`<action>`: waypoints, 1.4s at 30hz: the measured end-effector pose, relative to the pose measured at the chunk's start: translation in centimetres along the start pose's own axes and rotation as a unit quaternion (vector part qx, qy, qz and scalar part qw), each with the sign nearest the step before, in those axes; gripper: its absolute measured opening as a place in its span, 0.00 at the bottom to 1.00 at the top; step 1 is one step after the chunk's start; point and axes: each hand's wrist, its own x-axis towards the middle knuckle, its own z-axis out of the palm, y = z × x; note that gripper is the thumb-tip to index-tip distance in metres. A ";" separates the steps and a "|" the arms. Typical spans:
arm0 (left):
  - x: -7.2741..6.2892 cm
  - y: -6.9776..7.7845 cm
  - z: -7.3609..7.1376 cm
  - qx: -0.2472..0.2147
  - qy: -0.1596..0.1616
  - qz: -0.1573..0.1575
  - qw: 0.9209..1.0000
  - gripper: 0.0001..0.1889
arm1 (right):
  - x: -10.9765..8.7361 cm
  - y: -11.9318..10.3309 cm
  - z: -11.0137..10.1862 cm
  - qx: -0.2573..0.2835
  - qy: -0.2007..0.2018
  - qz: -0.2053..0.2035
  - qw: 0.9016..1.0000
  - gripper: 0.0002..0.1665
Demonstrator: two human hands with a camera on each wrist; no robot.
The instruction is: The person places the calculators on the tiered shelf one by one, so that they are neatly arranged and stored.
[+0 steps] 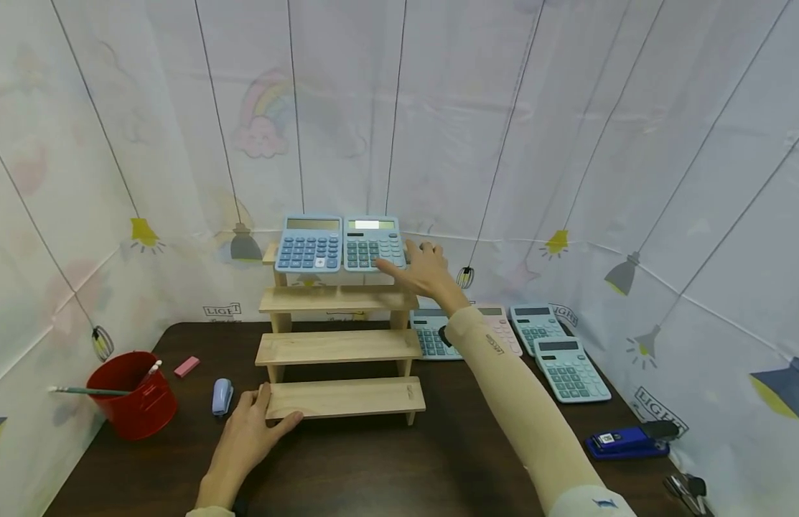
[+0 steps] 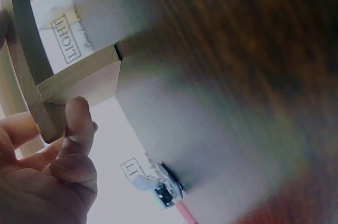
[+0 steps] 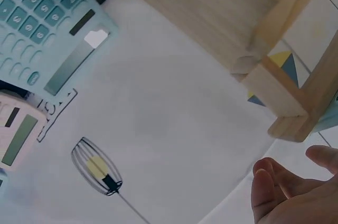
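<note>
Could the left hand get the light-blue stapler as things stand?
Probably yes: the light-blue stapler lies just left of the left hand, with nothing seen between them. The hand holds the bottom shelf, though, so it would likely need to let go first.

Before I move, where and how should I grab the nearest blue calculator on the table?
Probably its two long sides, from above and the near end: this slim calculator lies keys up, near end uncovered, while its far end partly hides another calculator.
</note>
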 end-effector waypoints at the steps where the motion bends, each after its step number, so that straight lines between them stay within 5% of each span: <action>1: 0.0 0.0 0.0 0.000 -0.001 0.000 1.000 0.54 | -0.3 0.3 0.0 -0.002 0.003 0.001 1.000 0.63; 22: -0.2 -0.2 -0.7 -0.001 -0.003 -0.001 1.000 0.55 | -8.7 7.5 2.2 -0.018 0.027 0.025 0.999 0.54; 42: -0.1 0.1 -0.2 -0.003 -0.004 0.010 1.000 0.56 | -14.9 17.1 6.3 -0.053 0.035 0.128 0.990 0.57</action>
